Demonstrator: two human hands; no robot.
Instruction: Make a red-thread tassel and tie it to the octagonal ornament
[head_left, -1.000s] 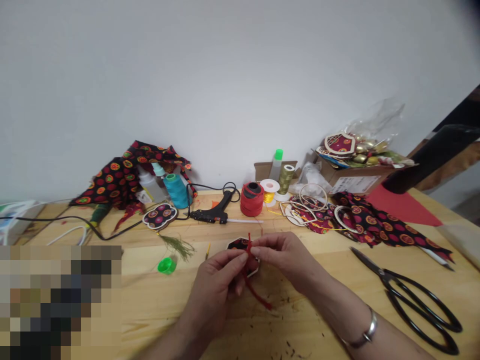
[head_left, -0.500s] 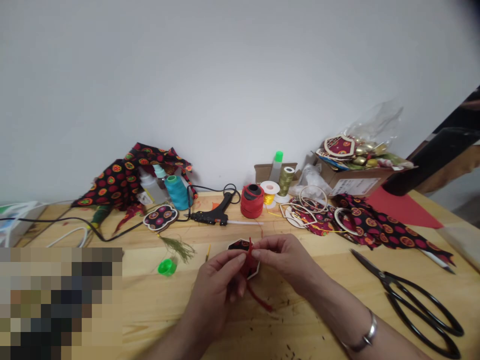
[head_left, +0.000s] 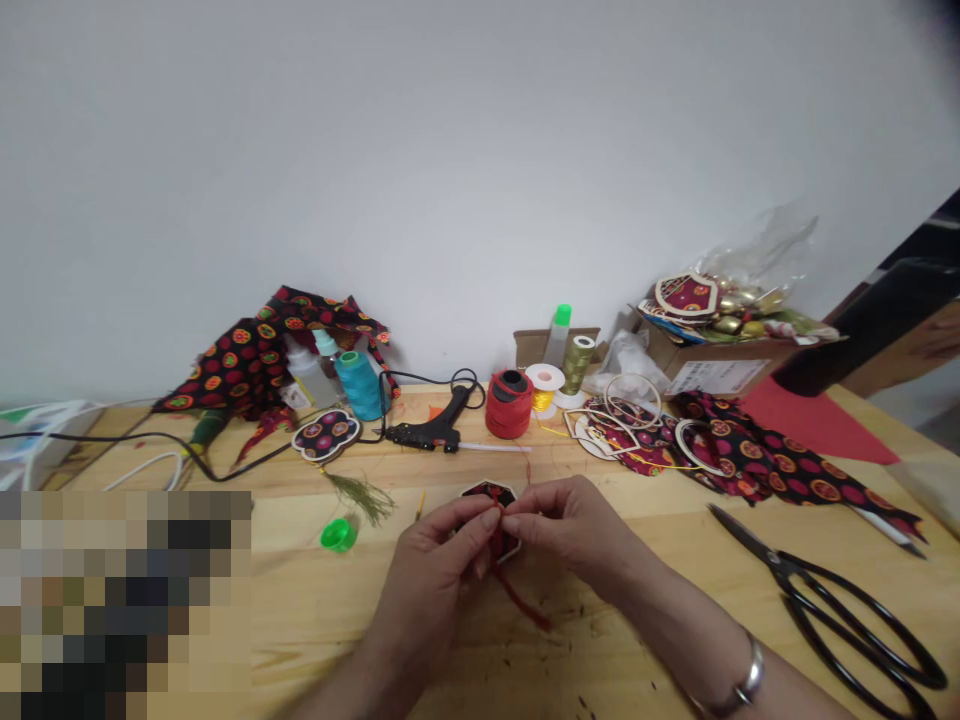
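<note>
Near the front middle of the wooden table, my left hand (head_left: 454,545) pinches red cord between thumb and index finger. My right hand (head_left: 562,520), with a silver bracelet on its wrist, pinches the same cord close beside it, the fingertips of both nearly touching. Beneath my fingers is a dark, pale-edged ornament (head_left: 512,550), partly hidden by them. A red cord tail (head_left: 527,602) hangs down toward the front. Behind stands a red thread spool (head_left: 509,405), with a thin red strand running from it toward my hands.
Large black scissors (head_left: 780,565) lie at the right. A glue gun (head_left: 431,432), a blue spool (head_left: 364,385), a green cap (head_left: 338,536) and a tasselled ornament (head_left: 326,435) are left of centre. Wooden frames, patterned cloth (head_left: 795,455) and a full cardboard box (head_left: 720,370) sit at the back right.
The red cord end that stood up above my fingertips is now lower between them. My hands have drawn slightly closer together. The whole view has shifted a little.
</note>
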